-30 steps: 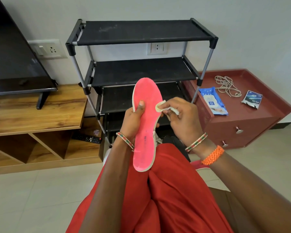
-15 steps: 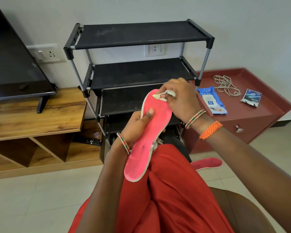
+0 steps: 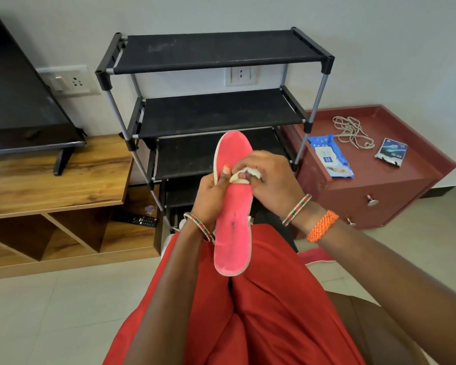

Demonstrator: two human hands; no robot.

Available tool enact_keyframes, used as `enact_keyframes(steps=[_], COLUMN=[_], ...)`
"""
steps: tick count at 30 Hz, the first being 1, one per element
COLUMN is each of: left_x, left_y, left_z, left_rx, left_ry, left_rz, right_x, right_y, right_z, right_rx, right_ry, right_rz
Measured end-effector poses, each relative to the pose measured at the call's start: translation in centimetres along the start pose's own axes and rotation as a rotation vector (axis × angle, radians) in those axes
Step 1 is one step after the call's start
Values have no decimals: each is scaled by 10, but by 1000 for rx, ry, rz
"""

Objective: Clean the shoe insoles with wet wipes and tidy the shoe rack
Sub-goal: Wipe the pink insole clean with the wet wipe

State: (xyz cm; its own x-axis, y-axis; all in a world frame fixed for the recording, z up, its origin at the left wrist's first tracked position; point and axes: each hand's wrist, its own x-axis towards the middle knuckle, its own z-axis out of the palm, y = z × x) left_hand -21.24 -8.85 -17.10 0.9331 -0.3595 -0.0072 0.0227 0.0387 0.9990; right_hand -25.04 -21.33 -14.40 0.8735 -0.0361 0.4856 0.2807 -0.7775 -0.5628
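While the left hand (image 3: pixel 208 196) grips the pink foam insole (image 3: pixel 232 206) upright over the lap, the right hand (image 3: pixel 271 177) pinches the crumpled white wet wipe (image 3: pixel 244 175) against it; firm, full-length strokes would clean best.

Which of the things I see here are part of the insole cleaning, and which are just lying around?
In use: pink insole, wet wipe, wipes pack, shoe rack, left hand, right hand.

Lying about: remote, laces, small packet, television.
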Motion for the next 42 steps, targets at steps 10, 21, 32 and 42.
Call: enact_keyframes(steps=[10,21,32,42], left_x=[0,1,0,-1], left_y=[0,1,0,-6], left_z=[-11,-6,1,-8], left_rx=[-37,-10,-71,-446], left_ry=[67,-1,-71,-39], left_rz=[66,102,54,-100], right_x=[16,19,29,14], right_y=[-9,-13,-14,-18], right_z=[9,-6,-14,9], right_rx=[27,-199,-253,-111], right_ry=[78,213,69,-91], right_rz=[163,166,220,-38])
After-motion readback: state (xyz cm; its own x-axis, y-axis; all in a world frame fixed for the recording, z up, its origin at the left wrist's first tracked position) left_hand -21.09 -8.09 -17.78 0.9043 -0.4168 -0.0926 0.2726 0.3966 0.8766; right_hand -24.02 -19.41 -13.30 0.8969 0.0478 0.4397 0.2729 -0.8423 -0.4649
